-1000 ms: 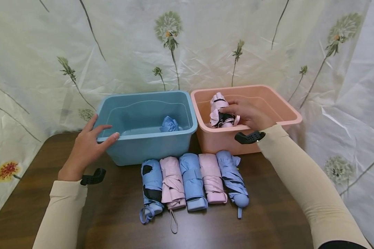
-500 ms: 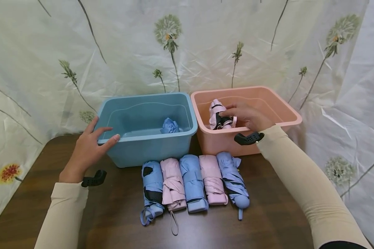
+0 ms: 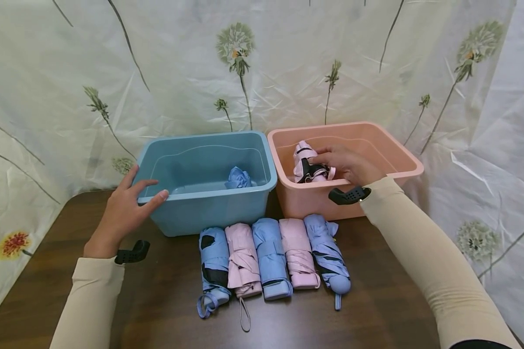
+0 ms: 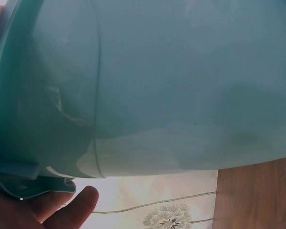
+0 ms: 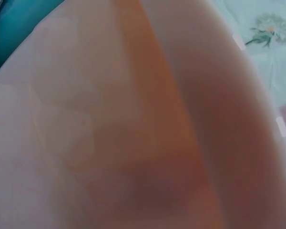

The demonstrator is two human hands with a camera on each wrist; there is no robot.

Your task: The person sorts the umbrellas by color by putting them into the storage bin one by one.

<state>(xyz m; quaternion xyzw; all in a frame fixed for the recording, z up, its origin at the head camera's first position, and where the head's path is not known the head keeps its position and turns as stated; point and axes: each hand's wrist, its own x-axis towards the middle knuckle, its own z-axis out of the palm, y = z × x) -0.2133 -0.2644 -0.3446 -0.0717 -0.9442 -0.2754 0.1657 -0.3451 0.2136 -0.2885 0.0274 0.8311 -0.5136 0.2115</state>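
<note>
Inside the orange bin (image 3: 345,194), my right hand (image 3: 347,162) holds a folded pink umbrella (image 3: 304,156) with black patches near the left wall. Part of the grip is hidden behind the umbrella and the front rim. My left hand (image 3: 124,208) rests on the left front corner of the blue bin (image 3: 209,213), fingers spread along the rim. Its fingertips (image 4: 78,205) show below the bin's edge in the left wrist view. A folded blue umbrella (image 3: 238,178) lies in the blue bin. The right wrist view shows only the blurred orange bin wall (image 5: 100,109).
In front of the bins, several folded umbrellas lie side by side on the dark wooden table (image 3: 166,300), including a blue one (image 3: 271,257) and a pink one (image 3: 298,252). A flower-patterned cloth (image 3: 288,63) hangs behind the bins.
The pink umbrella has sunk slightly lower into the orange bin with my right hand on it. My left hand stays on the blue bin's corner. The view has shifted a little.
</note>
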